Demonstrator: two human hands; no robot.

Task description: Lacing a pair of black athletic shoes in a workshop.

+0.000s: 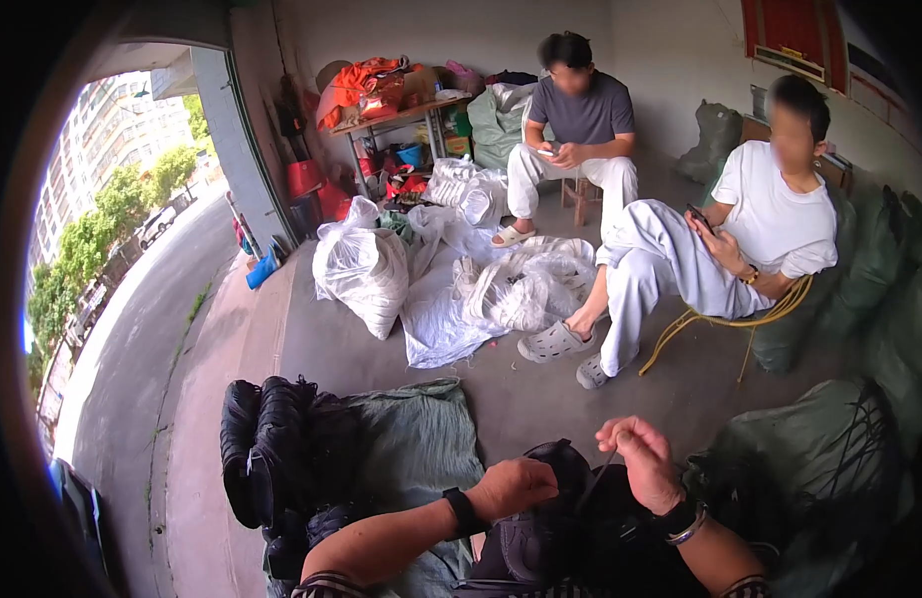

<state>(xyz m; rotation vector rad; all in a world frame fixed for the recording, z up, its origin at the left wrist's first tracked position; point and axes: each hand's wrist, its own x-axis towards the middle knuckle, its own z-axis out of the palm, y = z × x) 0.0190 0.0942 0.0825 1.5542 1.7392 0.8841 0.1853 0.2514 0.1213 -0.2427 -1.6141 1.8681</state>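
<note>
In front of me at the lower middle is a black shoe (pixel 526 546), partly lost against dark clothing or other dark things. My left hand (pixel 516 486) is above it, fingers curled closed; what they grip, if anything, is hidden. Raised a little to the right, my right hand (pixel 642 463) pinches a thin dark shoelace (pixel 598 476) that runs down toward the shoe. Each wrist wears a black band. On my left, several black shoes (pixel 271 439) are lined up in a stack beside a green woven sack (pixel 431 429) spread out on the floor.
Two people sit ahead with phones, one on a wooden stool (pixel 580 202), one on a yellow-framed chair (pixel 670 334). White plastic bags (pixel 366 269) lie on the floor. Full green sacks (pixel 819 458) stand at right. A cluttered table (pixel 391 122) is at the back; a road (pixel 172 299) runs outside left.
</note>
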